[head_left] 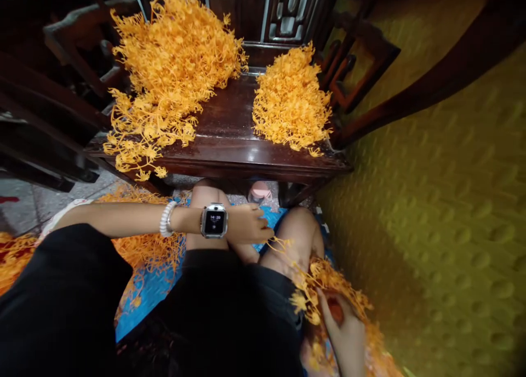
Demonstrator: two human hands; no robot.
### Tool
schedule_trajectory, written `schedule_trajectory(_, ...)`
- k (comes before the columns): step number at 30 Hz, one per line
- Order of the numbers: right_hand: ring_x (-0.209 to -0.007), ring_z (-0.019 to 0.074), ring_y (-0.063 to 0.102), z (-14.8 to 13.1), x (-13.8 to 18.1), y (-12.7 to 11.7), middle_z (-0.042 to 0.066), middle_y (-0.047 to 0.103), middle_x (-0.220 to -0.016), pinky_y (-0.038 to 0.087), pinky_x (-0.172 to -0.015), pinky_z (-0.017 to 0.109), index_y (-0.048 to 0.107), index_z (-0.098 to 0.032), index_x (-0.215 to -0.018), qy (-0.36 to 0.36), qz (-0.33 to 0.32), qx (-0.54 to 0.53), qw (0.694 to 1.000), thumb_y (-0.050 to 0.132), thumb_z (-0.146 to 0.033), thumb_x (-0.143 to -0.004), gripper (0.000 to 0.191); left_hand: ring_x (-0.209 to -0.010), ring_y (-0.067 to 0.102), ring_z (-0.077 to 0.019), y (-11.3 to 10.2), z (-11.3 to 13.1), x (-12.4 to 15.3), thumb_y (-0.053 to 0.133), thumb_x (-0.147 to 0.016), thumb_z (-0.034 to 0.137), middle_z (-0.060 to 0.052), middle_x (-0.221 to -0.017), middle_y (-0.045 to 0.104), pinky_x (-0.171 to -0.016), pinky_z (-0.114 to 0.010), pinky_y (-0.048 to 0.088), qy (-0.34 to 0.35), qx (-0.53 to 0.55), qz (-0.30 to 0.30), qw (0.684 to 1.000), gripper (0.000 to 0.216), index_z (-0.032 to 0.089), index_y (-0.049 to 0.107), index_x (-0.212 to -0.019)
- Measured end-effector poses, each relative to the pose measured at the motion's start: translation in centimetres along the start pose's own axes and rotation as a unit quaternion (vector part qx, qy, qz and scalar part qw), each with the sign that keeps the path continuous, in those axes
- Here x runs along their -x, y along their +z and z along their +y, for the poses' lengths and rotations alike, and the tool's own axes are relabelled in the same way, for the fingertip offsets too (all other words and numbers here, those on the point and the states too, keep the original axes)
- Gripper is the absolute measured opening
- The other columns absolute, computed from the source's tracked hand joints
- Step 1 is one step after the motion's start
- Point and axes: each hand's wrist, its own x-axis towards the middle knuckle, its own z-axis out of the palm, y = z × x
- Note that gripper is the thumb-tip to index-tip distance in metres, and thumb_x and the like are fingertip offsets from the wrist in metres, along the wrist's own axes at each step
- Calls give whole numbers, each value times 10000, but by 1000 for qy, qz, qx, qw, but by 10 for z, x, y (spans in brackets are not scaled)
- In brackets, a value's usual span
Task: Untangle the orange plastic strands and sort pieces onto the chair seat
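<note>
Your left hand (pixel 249 223) had a narrow grip on an orange strand (pixel 303 281) above your thigh; whether your right hand (pixel 347 327) gripped it, I couldn't tell. Two heaps (pixel 181 53) on the chair (pixel 228 116) looked finished; looser strands (pixel 148 251) below seemingly remained.

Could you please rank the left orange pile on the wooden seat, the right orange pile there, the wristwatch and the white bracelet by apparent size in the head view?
Largest to smallest:
1. Left orange pile
2. Right orange pile
3. Wristwatch
4. White bracelet, seen nearly edge-on
</note>
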Motion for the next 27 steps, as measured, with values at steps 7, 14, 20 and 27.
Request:
schedule_trajectory(7, -932, 306, 618, -11, 6, 50, 169, 656, -984, 493, -857, 500, 603, -106, -1137, -75, 98, -13, 992, 516, -551, -872, 525, -1154, 582, -202, -48, -20, 9, 443, -958, 114, -22, -1204, 687, -1057, -450, 421, 173, -180, 52, 967, 277, 244, 686, -988)
schedule_trajectory(14, -1386, 491, 264, 38, 19, 57, 310, 354, -1461, 284, -1010, 708, 602, -58, -1229, 159, 51, 169, 971, 304, -677, -849, 786, -1065, 631, -196, -126, -58, 55, 551, -926, 191, -16, -1185, 717, -1042, -489, 424, 49, -236, 249, 938, 228, 223, 671, -1117)
schedule_trajectory(20, -1405, 434, 315, 57, 44, 39, 266, 398, -1475, 356, -1043, 611, 558, -63, -1329, 230, -162, 222, 934, 349, -449, -874, 632, -958, 664, -202, -155, -61, 97, 613, -876, 175, -9, -1090, 750, -831, -382, 511, 9, -246, 278, 928, 322, 229, 653, -1191)
schedule_trajectory(27, -1232, 442, 550, -36, -12, 5, 252, 508, -1403, 447, -969, 625, 505, -151, -1384, 181, -256, 37, 949, 362, -593, -880, 685, -739, 687, -173, -126, -35, 75, 561, -895, 195, -26, -859, 770, -690, -306, 511, -23, -164, 327, 930, 266, 231, 710, -1112)
